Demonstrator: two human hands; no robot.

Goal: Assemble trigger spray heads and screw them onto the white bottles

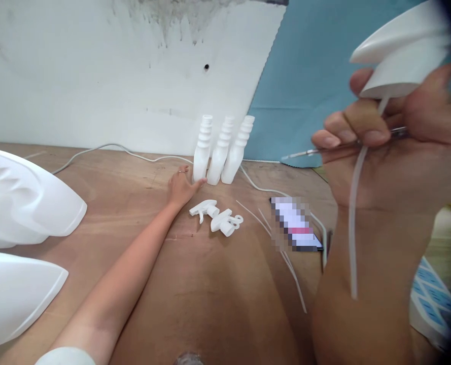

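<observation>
My left hand [183,185] reaches far forward on the table, its thumb and fingers around the base of the leftmost white bottle [202,152]. That bottle stands in a row with two more, a middle bottle [219,154] and a right bottle [237,152], all with ribbed necks and no tops. Raised close to the camera, my right hand [381,132] is closed around a white spray head [400,71] with a thin dip tube [356,218] hanging from it. A slim metal tool [312,152] also lies across its fingers; its kind is unclear. Two trigger sprayers [204,209] lie between the hands.
Loose thin tubes [282,248] lie beside a phone [297,225] on the wooden table [210,304]. Large white bottles [27,197] lie at the left. A white cable [118,146] runs along the back wall. Blue-and-white packaging [432,299] shows at the lower right.
</observation>
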